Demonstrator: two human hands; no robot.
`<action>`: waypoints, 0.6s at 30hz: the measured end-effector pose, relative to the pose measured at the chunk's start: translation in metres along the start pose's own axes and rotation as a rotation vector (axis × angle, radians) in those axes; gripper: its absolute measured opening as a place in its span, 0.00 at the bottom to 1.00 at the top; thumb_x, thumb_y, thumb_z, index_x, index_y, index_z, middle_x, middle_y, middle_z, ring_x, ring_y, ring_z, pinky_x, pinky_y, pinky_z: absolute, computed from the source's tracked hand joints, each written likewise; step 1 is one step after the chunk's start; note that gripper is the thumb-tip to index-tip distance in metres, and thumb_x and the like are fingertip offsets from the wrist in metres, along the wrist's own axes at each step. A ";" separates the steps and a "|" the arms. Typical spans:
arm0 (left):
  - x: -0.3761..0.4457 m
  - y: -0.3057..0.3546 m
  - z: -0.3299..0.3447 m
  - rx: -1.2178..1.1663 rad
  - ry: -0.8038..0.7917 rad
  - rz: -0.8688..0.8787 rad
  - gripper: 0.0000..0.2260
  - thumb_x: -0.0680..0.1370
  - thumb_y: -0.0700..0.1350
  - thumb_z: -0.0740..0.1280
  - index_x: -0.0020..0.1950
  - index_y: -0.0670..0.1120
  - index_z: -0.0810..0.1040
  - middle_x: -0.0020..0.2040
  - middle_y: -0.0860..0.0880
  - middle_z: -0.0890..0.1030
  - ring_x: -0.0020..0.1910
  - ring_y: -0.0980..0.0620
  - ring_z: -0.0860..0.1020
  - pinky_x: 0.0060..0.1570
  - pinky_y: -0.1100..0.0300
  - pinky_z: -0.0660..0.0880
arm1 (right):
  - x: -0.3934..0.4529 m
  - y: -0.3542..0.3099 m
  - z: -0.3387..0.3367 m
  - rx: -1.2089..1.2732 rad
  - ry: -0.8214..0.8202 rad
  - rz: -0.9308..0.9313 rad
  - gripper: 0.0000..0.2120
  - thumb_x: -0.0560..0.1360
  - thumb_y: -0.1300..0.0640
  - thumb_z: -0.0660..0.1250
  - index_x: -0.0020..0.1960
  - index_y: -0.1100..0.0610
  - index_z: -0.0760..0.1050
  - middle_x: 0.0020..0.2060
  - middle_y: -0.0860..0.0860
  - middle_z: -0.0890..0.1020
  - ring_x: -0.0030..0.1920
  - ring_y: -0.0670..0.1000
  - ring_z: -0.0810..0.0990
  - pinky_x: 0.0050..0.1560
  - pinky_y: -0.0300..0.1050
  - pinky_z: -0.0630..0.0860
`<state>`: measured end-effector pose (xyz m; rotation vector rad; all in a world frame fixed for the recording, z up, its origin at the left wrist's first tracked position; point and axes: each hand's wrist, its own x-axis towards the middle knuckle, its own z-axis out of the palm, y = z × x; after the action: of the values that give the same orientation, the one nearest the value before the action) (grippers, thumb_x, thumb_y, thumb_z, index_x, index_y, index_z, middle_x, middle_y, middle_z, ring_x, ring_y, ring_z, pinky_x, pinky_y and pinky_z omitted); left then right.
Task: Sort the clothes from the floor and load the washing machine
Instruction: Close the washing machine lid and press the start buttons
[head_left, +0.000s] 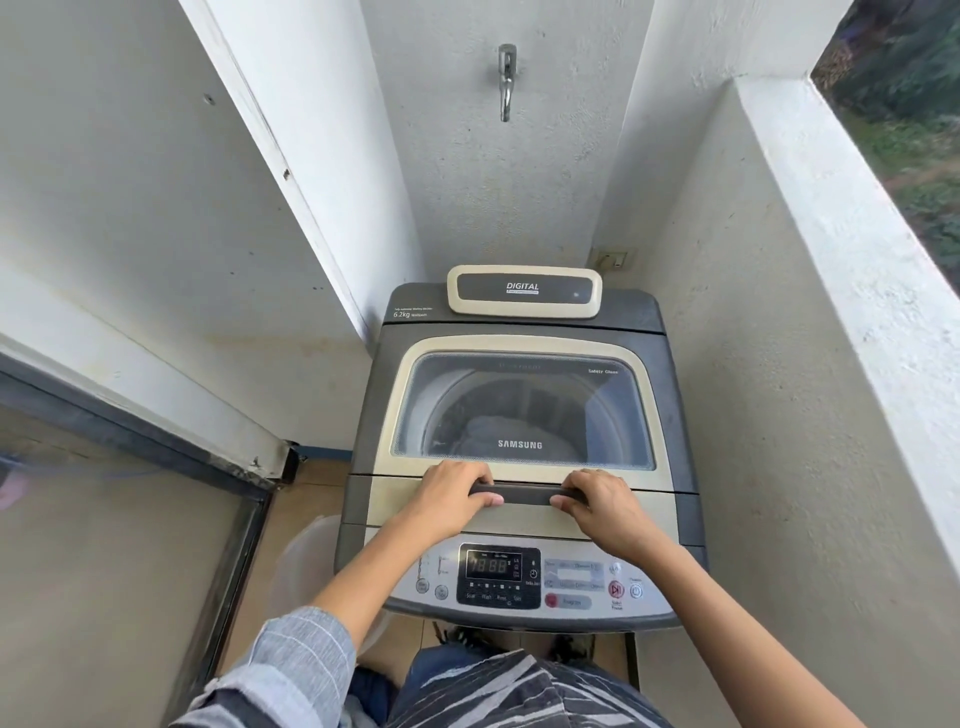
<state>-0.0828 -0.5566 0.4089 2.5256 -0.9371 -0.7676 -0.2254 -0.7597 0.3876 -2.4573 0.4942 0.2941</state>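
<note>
The grey-and-cream top-loading washing machine (519, 447) stands in a narrow white-walled nook, its glass-windowed lid (519, 405) down. Both hands curl around the dark bar handle (524, 493) at the lid's near edge: left hand (452, 499) on its left end, right hand (602, 509) on its right. Grey clothes (498, 436) lie inside the drum, seen through the glass.

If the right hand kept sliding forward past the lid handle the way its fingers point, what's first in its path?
Most likely the glass window of the closed lid, just beyond the handle that the right hand holds. Depth is hard to judge from above.
</note>
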 end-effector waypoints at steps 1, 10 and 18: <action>0.002 -0.002 0.000 -0.004 -0.009 -0.003 0.12 0.77 0.57 0.74 0.54 0.50 0.84 0.52 0.53 0.86 0.53 0.51 0.81 0.56 0.55 0.76 | 0.002 -0.001 -0.001 0.007 -0.022 0.016 0.09 0.81 0.47 0.68 0.45 0.51 0.77 0.41 0.45 0.78 0.47 0.54 0.78 0.47 0.48 0.68; 0.002 -0.021 0.012 -0.217 0.018 -0.063 0.10 0.75 0.58 0.77 0.52 0.56 0.85 0.50 0.60 0.85 0.52 0.56 0.81 0.57 0.54 0.78 | -0.001 0.006 -0.012 0.379 0.009 0.066 0.04 0.76 0.53 0.77 0.44 0.50 0.84 0.38 0.43 0.85 0.41 0.41 0.82 0.44 0.36 0.76; -0.001 -0.022 0.021 -0.314 0.087 -0.058 0.11 0.74 0.54 0.78 0.56 0.58 0.86 0.54 0.63 0.85 0.58 0.62 0.81 0.64 0.57 0.76 | -0.093 0.025 0.010 0.349 0.589 0.160 0.07 0.76 0.53 0.76 0.41 0.47 0.80 0.37 0.41 0.82 0.44 0.44 0.80 0.43 0.41 0.74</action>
<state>-0.0852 -0.5428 0.3818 2.2981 -0.6598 -0.7497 -0.3207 -0.7467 0.3962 -2.1340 0.9048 -0.4372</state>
